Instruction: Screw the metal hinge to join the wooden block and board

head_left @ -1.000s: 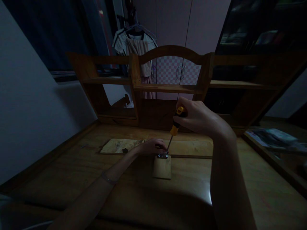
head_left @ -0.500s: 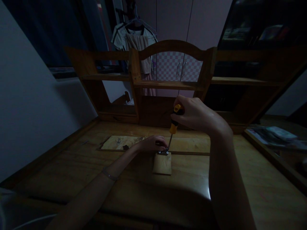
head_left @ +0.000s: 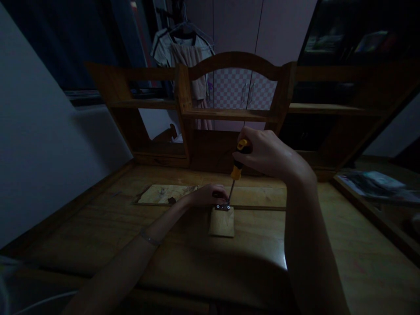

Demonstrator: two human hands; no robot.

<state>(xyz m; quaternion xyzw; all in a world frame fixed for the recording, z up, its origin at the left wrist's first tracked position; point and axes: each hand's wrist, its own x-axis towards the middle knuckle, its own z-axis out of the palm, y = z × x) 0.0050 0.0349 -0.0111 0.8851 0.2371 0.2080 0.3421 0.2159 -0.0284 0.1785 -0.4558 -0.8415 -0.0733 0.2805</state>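
Note:
My right hand (head_left: 267, 154) is wrapped round the yellow and black handle of a screwdriver (head_left: 236, 168), held nearly upright. Its tip rests on a small metal hinge plate (head_left: 222, 207) at the far edge of a small wooden block (head_left: 222, 222) on the desk. My left hand (head_left: 207, 196) lies on the desk just left of the plate, fingers curled against it and the shaft's tip. Whether those fingers pinch a screw is hidden in the dim light.
A wooden desk (head_left: 183, 258) carries a flat light board (head_left: 166, 193) behind the block. A wooden shelf unit (head_left: 229, 114) stands at the back. Papers (head_left: 374, 183) lie at the right edge. Clothes (head_left: 187, 52) hang behind. A wall closes the left side.
The view has shifted slightly, so the hands and block sit a little higher in the picture. The screwdriver stays on the hinge plate; both hands keep their hold.

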